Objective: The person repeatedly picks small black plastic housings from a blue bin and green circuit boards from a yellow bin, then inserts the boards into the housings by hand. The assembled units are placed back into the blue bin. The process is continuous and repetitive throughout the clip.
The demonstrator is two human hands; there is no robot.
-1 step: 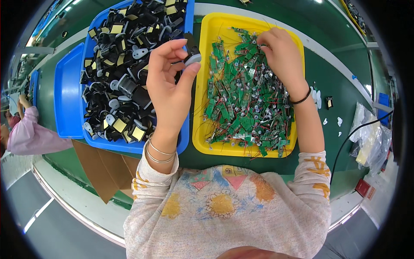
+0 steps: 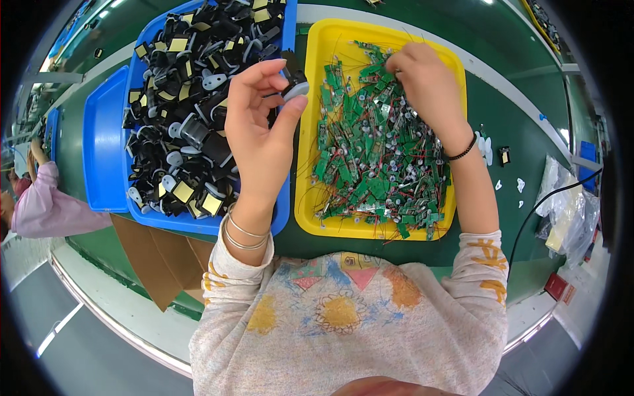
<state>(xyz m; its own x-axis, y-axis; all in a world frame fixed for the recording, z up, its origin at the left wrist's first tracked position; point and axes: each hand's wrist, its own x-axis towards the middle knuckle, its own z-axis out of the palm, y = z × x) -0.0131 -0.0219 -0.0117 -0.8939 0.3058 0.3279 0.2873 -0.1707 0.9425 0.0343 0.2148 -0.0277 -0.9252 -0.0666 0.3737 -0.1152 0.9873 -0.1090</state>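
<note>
Between the thumb and fingers of my left hand [image 2: 261, 129] is a small black plastic housing [image 2: 292, 74] with a grey oval piece at its lower end. The hand is raised over the right side of a blue tray [image 2: 282, 214] heaped with similar black housings [image 2: 198, 132], some bearing yellowish pads. My right hand [image 2: 426, 82] reaches into the far part of a yellow tray [image 2: 306, 228]. Its fingers are bent together at a pile of small green circuit boards [image 2: 380, 142] with thin red and black wires. Whatever lies between those fingertips is hidden.
Another blue tray [image 2: 105, 145] stands at the left, above a brown cardboard box [image 2: 162, 264]. To the right are white pieces [image 2: 485, 150], a loose black part [image 2: 504, 156], clear plastic bags [image 2: 568, 211] and a black cable [image 2: 548, 199]. A pink-sleeved person [image 2: 49, 204] works at far left.
My right hand has shifted slightly left over the circuit boards. The left hand and its black housing stay in place. At far left, the other person's hand has moved a little.
</note>
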